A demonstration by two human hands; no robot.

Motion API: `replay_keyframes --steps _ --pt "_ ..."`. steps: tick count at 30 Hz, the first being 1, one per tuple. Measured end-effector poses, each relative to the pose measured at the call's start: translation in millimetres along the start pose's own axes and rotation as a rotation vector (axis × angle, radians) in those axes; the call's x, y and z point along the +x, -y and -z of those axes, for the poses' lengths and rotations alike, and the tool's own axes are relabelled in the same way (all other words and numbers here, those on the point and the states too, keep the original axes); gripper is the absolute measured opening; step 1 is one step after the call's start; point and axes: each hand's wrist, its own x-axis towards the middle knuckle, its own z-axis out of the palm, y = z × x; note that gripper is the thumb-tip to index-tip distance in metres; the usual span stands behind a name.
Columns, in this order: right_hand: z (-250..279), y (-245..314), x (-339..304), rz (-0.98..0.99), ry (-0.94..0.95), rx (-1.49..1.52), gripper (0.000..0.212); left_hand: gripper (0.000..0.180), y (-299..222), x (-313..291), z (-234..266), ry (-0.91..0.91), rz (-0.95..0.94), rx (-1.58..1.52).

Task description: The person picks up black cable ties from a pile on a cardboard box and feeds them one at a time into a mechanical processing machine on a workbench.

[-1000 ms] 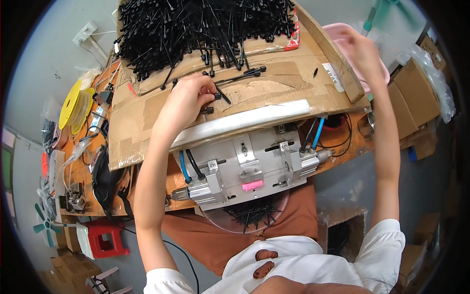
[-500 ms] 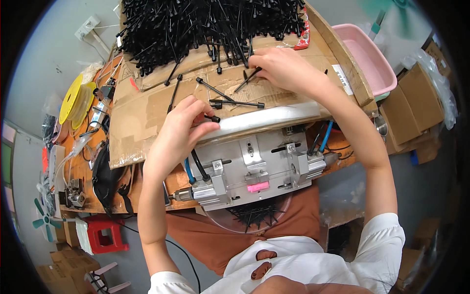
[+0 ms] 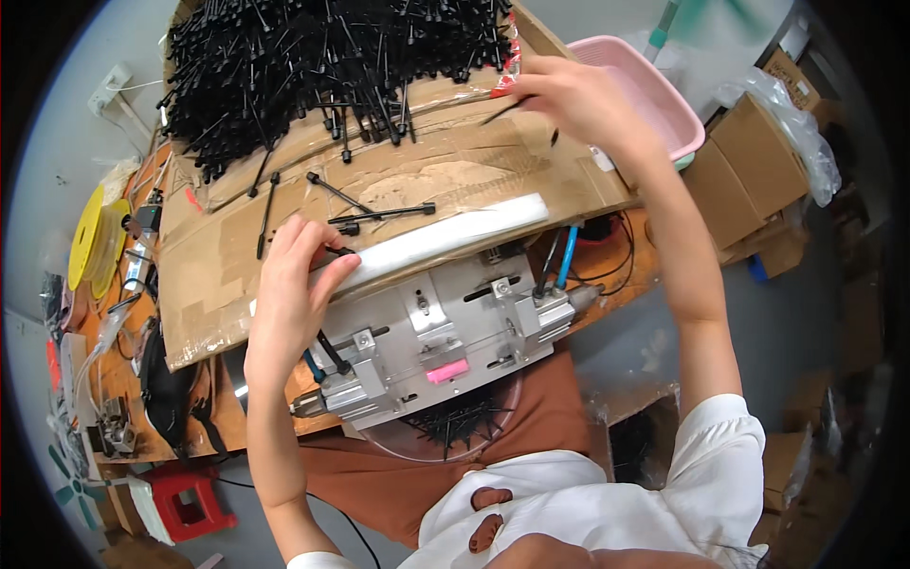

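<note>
A heap of thin black rods (image 3: 332, 57), each with a thicker knob at one end, covers the far part of a cardboard sheet. Several single rods (image 3: 396, 211) lie loose on the near cardboard. Over the sheet's front left, my left hand (image 3: 292, 284) has thumb and fingers closed round a black rod whose dark end (image 3: 338, 251) shows beside the thumb. My right hand (image 3: 583, 102) is raised at the far right, near the heap's corner. Its fingers pinch a thin black rod (image 3: 500, 111) that points left.
A white padded strip (image 3: 450, 234) edges the cardboard (image 3: 204, 313). Below it sits a metal clamping fixture (image 3: 408, 327) with a pink block (image 3: 447, 371). A clear bowl of rods (image 3: 445, 427) rests at my lap. Beyond the right edge stands a pink basin (image 3: 654, 85).
My right hand has moved right and away from the loose rods, carrying a rod with it. My left hand stays near the white strip. The whole view has shifted.
</note>
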Motion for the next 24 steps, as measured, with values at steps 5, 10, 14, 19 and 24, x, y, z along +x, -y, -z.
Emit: replay_keyframes --steps 5,10,14,19,24 --pt "4 -30 -37 -0.105 0.287 -0.067 0.017 0.019 1 1 -1 0.019 0.033 0.021" --pt "-1 -14 -30 -0.012 0.353 -0.145 0.016 0.018 3 -2 -1 -0.012 0.021 0.053" --pt "15 -38 -35 -0.093 -0.04 -0.33 0.015 0.026 2 -7 3 -0.022 -0.014 0.052" --pt "39 -88 -33 -0.463 0.099 -0.53 0.021 0.028 -2 -12 1 -0.048 0.0 0.076" --pt "-10 -3 50 -0.238 0.108 0.079 0.031 0.025 -2 -22 5 -0.094 0.052 0.047"
